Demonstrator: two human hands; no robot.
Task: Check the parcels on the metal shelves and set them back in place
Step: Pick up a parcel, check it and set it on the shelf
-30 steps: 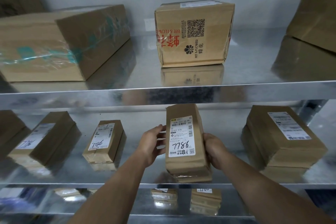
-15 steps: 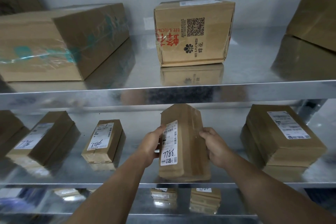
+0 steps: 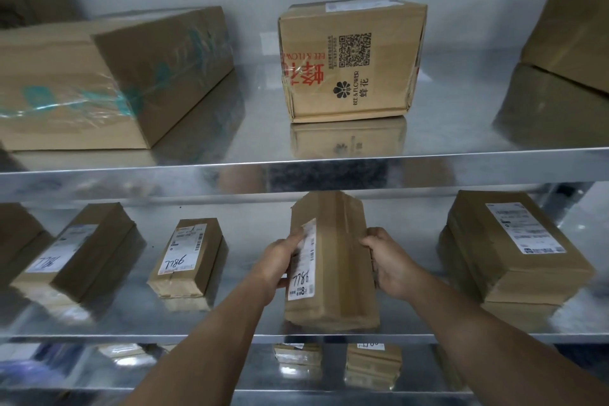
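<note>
Both arms reach to the middle metal shelf (image 3: 296, 338), where the left hand (image 3: 280, 262) and right hand (image 3: 390, 262) grip opposite sides of a brown parcel (image 3: 336, 260) standing on end, label (image 3: 303, 260) turned left, among other labelled parcels.

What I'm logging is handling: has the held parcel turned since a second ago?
Yes. The held parcel has turned leftward: its label now faces the smaller 7786 parcel, its base staying by the shelf's front edge.
</note>
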